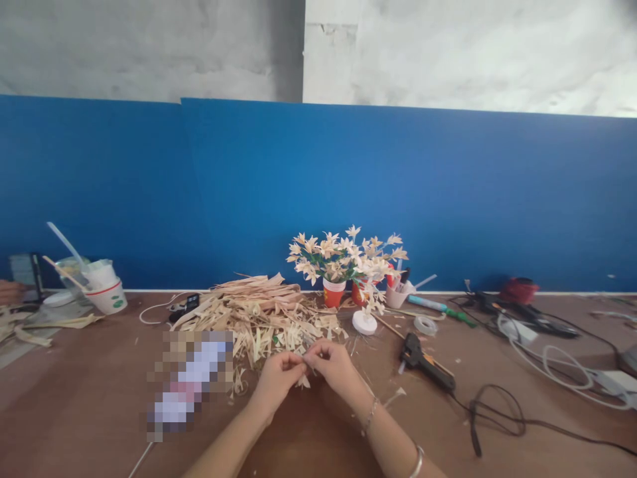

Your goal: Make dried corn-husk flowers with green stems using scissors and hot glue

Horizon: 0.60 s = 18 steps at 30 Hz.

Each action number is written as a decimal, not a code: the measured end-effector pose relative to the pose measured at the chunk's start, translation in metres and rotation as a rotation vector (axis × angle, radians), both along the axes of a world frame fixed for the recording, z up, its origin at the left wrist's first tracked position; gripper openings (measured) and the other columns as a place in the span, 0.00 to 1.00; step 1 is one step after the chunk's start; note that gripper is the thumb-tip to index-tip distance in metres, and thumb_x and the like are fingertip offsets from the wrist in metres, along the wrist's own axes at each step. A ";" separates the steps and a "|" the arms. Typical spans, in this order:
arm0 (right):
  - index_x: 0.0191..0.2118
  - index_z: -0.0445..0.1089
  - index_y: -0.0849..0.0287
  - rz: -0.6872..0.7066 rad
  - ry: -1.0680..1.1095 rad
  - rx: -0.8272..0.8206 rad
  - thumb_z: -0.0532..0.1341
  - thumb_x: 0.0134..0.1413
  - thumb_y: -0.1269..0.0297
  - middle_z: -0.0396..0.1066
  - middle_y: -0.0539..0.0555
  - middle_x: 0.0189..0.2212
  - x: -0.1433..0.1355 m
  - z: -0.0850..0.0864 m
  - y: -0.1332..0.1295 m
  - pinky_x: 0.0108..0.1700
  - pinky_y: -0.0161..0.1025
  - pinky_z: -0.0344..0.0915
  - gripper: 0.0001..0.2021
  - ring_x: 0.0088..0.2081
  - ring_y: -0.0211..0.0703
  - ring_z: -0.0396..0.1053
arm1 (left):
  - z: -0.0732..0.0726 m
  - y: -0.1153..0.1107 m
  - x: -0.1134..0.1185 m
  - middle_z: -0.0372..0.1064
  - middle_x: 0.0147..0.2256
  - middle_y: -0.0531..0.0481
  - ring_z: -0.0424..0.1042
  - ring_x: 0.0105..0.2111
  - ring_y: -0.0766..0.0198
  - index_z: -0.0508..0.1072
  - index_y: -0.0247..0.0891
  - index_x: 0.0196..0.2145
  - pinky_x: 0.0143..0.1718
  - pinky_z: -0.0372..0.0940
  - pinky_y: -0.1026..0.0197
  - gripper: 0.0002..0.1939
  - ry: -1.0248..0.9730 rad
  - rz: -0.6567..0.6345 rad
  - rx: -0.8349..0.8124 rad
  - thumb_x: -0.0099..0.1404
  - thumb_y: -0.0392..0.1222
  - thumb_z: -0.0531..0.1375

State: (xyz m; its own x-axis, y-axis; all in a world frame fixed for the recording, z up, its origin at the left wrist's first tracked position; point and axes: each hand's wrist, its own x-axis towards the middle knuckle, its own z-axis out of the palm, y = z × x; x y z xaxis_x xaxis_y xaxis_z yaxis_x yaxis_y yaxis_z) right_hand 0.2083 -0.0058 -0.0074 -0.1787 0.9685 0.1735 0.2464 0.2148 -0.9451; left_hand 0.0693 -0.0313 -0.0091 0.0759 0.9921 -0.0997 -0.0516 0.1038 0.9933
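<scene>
My left hand (281, 377) and my right hand (332, 366) meet in front of me, thumbs and fingers pinched together. A small pale flower (302, 382) with pointed petals hangs just under the fingertips; its stem is mostly hidden by the fingers. Right behind my hands lies a heap of dry, straw-coloured husk strips (259, 312). Beyond it, finished-looking pale flowers (328, 249) with green stems stand in a red paper cup (333, 293). More such flowers lean over a round white lid-like disc (364, 323).
A black glue gun (428, 364) lies to the right, its cable (502, 415) looped on the table. Nearby are a tape roll (425, 325) and white cords (562, 372). Leftward are a blurred-out object (192, 385) and a white tub (108, 297). A blue partition (239, 192) closes the back.
</scene>
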 end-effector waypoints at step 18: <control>0.17 0.69 0.60 -0.102 -0.193 0.102 0.59 0.42 0.69 0.67 0.49 0.20 -0.002 -0.004 -0.003 0.32 0.33 0.60 0.08 0.26 0.38 0.65 | -0.004 -0.001 -0.001 0.67 0.18 0.53 0.65 0.21 0.64 0.72 0.36 0.21 0.25 0.57 0.65 0.09 0.427 0.048 0.232 0.53 0.41 0.55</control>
